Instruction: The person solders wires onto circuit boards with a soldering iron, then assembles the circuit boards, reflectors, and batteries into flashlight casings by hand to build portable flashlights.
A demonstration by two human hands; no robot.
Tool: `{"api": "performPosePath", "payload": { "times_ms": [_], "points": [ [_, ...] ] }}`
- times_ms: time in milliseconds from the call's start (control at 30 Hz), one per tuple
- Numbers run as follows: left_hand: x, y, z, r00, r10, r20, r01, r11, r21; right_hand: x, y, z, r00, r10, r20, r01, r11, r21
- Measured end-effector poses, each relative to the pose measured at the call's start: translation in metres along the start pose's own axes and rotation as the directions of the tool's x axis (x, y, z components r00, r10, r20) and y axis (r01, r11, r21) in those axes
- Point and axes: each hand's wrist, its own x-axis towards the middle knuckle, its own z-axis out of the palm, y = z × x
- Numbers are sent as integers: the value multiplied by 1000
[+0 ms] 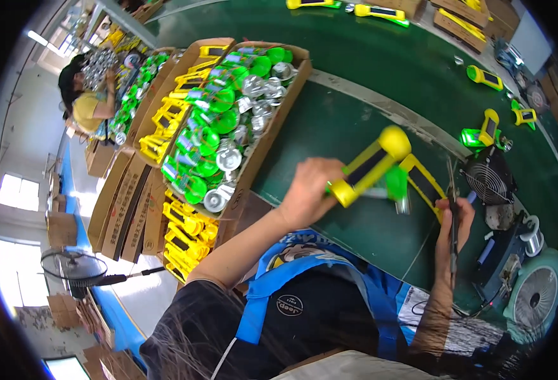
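Left fingers [331, 168] grip yellow housing [369, 170] | tabletop [348, 114] room ahead — carton [302, 64] edge left

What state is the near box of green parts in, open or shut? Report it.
Open: the box shows green parts and silver cups uncovered.

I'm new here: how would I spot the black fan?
Start at the green table and go to its right side. Just past the person's right hand stands a black fan. Its dark, boxy frame sets it apart from the bigger, rounded teal fan lower in the picture.
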Motion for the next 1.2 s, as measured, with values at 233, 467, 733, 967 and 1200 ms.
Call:
{"api": "performPosePath", "payload": {
  "times_ms": [233, 467, 733, 967, 1200],
  "points": [
    [180, -62, 117, 969, -205, -136, 220, 970, 105, -1, 16, -6, 993, 13, -121, 5, 989, 148],
    [194, -82, 137, 927, -259, -271, 339, 889, 309, -2, 19, 10, 998, -49, 38, 44, 992, 118],
    [98, 41, -103, 961, 241, -138, -86, 730, 678, -48, -1, -3, 1000, 25, -6, -23, 977, 210],
    [58, -170, -283, 946, -323, -34, 253, 669, 698, -48, -24, 45, 998, -68, 5, 67, 991, 120],
    [75, -224, -281, 792, -403, 459, 134, 848, 513, -35, -20, 74, 997, -55, -50, 55, 998, 3]
  ]
}}
